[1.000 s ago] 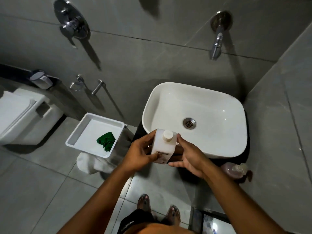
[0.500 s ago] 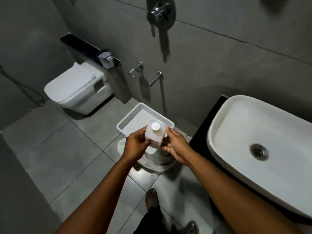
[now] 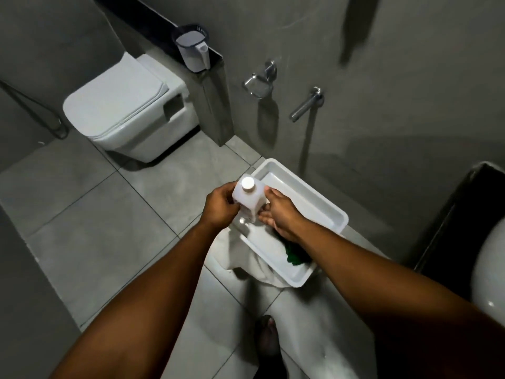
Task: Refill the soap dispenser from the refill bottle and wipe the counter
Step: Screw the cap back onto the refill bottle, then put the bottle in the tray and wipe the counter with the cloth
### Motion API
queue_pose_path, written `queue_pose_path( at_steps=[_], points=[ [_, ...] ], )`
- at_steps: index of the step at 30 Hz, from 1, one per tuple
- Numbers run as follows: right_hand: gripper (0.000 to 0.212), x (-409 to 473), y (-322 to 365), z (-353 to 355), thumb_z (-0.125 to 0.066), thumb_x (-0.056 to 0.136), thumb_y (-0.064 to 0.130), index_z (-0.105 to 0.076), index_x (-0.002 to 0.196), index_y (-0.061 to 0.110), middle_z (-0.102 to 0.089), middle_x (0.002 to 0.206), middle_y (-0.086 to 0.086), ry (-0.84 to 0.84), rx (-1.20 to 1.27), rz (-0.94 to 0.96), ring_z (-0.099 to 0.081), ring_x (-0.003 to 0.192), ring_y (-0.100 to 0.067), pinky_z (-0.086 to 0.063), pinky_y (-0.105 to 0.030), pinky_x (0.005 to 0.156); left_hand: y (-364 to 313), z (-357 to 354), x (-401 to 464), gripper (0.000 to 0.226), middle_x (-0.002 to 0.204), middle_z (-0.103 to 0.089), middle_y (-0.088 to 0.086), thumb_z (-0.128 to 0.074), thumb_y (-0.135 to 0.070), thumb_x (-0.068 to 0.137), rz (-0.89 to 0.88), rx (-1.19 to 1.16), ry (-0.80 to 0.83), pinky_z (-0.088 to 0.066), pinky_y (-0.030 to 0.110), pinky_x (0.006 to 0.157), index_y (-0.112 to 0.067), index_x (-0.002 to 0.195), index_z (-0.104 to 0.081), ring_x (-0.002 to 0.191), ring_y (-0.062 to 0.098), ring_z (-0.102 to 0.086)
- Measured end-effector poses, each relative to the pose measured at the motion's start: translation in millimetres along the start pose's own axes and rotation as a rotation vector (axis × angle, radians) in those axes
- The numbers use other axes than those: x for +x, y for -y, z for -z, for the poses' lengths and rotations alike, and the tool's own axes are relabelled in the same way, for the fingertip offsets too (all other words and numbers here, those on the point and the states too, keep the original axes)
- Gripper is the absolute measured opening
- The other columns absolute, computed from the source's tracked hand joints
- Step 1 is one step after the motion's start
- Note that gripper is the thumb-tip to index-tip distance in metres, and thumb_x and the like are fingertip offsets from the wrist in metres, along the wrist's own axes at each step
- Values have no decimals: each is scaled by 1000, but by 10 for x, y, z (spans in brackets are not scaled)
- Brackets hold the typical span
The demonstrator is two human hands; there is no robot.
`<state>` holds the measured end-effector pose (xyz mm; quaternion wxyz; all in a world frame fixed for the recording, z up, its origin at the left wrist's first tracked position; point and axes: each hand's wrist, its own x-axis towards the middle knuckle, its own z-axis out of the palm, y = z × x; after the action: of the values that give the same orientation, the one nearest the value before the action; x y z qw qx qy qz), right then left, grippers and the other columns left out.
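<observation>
A white square refill bottle (image 3: 250,199) with a round white cap is held upright above the near-left end of a white tray (image 3: 306,192). My left hand (image 3: 220,205) grips its left side. My right hand (image 3: 281,213) holds its right side and lower edge, fingers curled under it. A green cloth (image 3: 293,257) lies in the tray, partly hidden under my right forearm. The white basin (image 3: 489,272) and black counter (image 3: 461,212) show only at the right edge. The soap dispenser is out of view.
The tray rests on a white stand draped with white cloth (image 3: 246,258). A white toilet (image 3: 123,108) stands at the left, with a small white jug (image 3: 192,50) on the ledge behind it. Chrome wall fittings (image 3: 306,103) jut out above the tray. My foot (image 3: 269,340) is on the floor tiles.
The view has swung left from the basin to the tray. Both hands have carried the bottle from the basin's front edge to above the tray.
</observation>
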<state>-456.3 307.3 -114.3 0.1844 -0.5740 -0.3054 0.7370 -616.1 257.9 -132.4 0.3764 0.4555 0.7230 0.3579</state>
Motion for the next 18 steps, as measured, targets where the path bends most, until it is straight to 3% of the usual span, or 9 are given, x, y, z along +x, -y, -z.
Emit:
queue_pose_path(
  at_steps=[3,7,10,12,14,16,18],
  points=[
    [43,114,-68,34,-42,105,39,-44,145,22,-55,133,-16,20,-19,9,-66,82,-16,-60,-31,71,120,-54,58,56,110,-75,-4,-63,10,74,16,-10,25,-56,39,97,-18,123,-71,105,15,-71],
    [43,134,-130,64,-43,104,42,-45,144,24,-57,132,-10,38,-44,40,-67,94,-17,-56,-22,61,147,-87,50,57,116,-73,-3,-65,11,77,28,-63,25,-55,39,100,-17,126,-68,110,17,-69],
    [49,92,-156,136,-41,102,51,-42,146,29,-54,143,-7,-31,-225,70,-62,117,-24,-55,-35,90,153,-74,-74,60,124,-68,-1,-72,8,79,99,-95,-40,-52,25,98,-15,133,-62,109,14,-65],
    [53,4,-234,333,-43,101,52,-38,149,30,-51,147,-6,-160,-442,116,-54,129,-28,-43,-43,109,200,-46,-320,51,122,-66,-2,-72,-1,82,84,-8,-187,-52,25,93,-18,129,-63,103,13,-64],
    [53,-133,-410,603,-47,101,43,-37,149,25,-48,147,-8,-316,-731,295,-46,134,-29,-39,-44,112,282,-99,-620,34,115,-67,-3,-68,-14,87,-123,228,-244,-51,28,91,-21,120,-66,103,16,-62],
    [52,-225,-614,810,-47,100,37,-37,149,22,-43,147,-11,-440,-1101,472,-40,135,-31,-41,-46,109,346,-259,-810,27,110,-69,-3,-61,-28,90,-386,466,-131,-46,31,90,-22,116,-68,105,21,-60],
    [57,-197,-777,886,-43,100,42,-31,152,22,-36,152,-16,-438,-1372,490,-34,138,-33,-38,-47,110,410,-473,-858,32,114,-69,-1,-56,-36,95,-532,654,11,-43,36,96,-20,120,-68,111,25,-59]
  ],
)
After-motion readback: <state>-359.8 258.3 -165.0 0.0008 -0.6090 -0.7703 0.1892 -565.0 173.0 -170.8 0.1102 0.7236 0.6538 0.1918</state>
